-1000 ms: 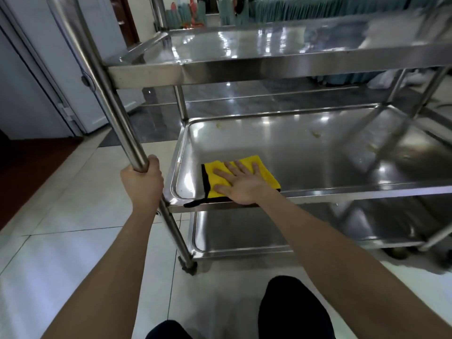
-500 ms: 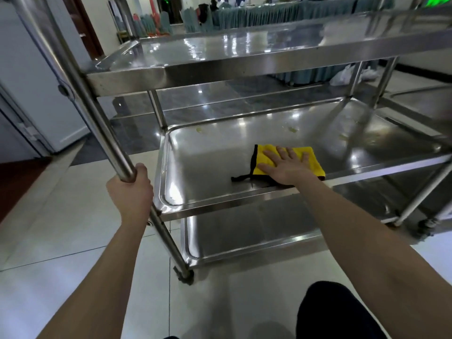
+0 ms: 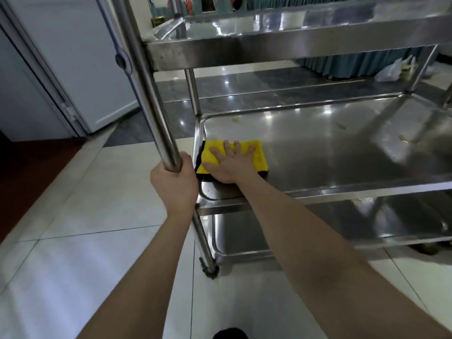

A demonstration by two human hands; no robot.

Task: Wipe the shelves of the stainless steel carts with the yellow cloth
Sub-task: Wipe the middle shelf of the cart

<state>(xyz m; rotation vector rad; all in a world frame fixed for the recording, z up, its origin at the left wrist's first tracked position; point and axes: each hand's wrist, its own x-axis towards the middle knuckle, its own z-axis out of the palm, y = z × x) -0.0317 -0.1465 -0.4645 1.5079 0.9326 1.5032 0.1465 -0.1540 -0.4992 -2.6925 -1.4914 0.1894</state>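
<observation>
Plainly, the step in hand is the wiping of the middle tier. The stainless steel cart (image 3: 293,52) fills the right of the view with three tiers: the top shelf (image 3: 281,25) at the upper edge, the middle shelf (image 3: 342,162) below it, and the bottom shelf (image 3: 244,238) near the floor.

The left hand (image 3: 176,184) grips the near upright post (image 3: 146,89), fingers (image 3: 189,167) curled round the tube. I judge that this steadies the cart against the push of wiping.

The yellow cloth (image 3: 260,159) lies folded flat in the near left corner of the middle shelf, close against the left rim. The right hand (image 3: 232,167) presses down on it, palm flat, fingers spread across the yellow.

Farther back on that shelf are small pale specks (image 3: 341,126), one near the back left and others toward the back right, all well apart from the cloth. So the shelf looks only partly done.

The next move calls for a sweep out of the corner, right and back over those specks. The palm should bear down evenly so the cloth neither bunches nor slips from under the hand. The bottom shelf likely follows; whether the top shelf is clean I cannot tell.
</observation>
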